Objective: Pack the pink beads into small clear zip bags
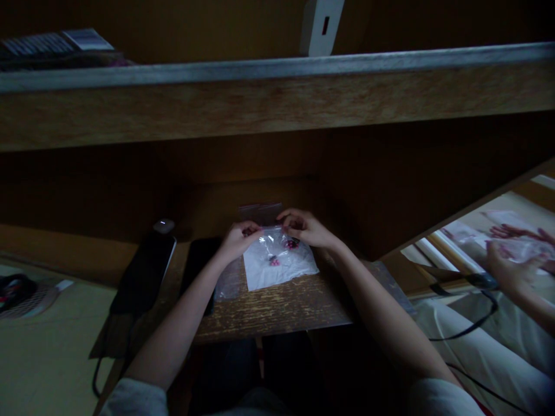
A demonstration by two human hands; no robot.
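A transparent zip bag (273, 245) lies on a wooden desk (277, 306), with a white sheet (280, 271) inside or beneath it. Small pink-red beaded pieces (291, 244) show through the plastic, and another (274, 261) sits lower down. My left hand (237, 240) pinches the bag's upper left area. My right hand (306, 228) grips its upper right area, with curled fingers partly hiding the bag's top. A second transparent bag (228, 280) lies under my left wrist.
A black phone (197, 271) and a black tablet-like device (143, 277) lie left of the bag. A wooden shelf (260, 101) runs overhead. At right, another person's hands (511, 266) appear beyond a slanted wooden edge, possibly reflected; a black cable (470, 329) runs below.
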